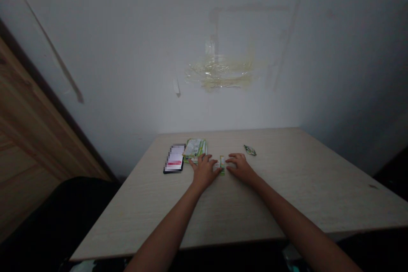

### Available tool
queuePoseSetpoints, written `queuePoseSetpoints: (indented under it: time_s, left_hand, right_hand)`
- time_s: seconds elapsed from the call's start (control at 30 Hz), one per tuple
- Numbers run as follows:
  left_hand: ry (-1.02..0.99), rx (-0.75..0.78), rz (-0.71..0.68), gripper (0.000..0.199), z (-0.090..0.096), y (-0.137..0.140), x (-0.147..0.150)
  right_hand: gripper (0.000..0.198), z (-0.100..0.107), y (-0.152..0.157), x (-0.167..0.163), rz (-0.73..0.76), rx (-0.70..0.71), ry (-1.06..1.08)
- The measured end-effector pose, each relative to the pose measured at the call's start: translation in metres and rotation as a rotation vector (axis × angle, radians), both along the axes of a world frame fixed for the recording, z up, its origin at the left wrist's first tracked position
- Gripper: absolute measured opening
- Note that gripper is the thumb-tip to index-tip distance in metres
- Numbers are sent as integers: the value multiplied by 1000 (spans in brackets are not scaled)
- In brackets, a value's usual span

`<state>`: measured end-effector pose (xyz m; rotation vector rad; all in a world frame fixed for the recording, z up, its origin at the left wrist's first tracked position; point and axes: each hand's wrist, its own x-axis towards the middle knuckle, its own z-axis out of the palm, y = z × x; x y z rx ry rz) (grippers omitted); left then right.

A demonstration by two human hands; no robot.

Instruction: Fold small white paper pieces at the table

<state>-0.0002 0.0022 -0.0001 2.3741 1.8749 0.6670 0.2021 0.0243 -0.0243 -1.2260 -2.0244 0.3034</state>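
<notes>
A small green-and-white printed packet (222,165) lies flat on the table between my two hands. My left hand (204,173) rests with fingers spread, its thumb and fingertips at the packet's left side and covering part of it. Just behind that hand is a stack of similar green-and-white packets (195,147). To the right of the small packet, my right hand (242,171) is curved with thumb and fingers apart and nothing visible in it. Beyond the right hand sits a small crumpled dark-green wrapper or packet (250,150).
A phone (174,159) with a lit, blurred screen lies left of the stack. The pale wooden table (153,216) meets a wall (127,93) at its back edge. Strips of clear tape (219,70) stick to the wall. A dark rounded shape (63,216) stands at the left.
</notes>
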Motion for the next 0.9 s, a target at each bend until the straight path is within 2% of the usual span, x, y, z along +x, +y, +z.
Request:
queuePoseSetpoints:
  time_s: [0.5, 0.77, 0.9]
  left_hand:
    - [-90, 120, -54, 38, 0, 1, 3]
    - [-123, 166, -81, 40, 4, -2, 9]
    - [-181, 153, -85, 24, 8, -4, 11]
  right_hand:
    - [17, 3, 6, 0, -11, -48, 142]
    - [18, 8, 14, 1, 29, -148, 355]
    - [24, 8, 15, 0, 54, -169, 418]
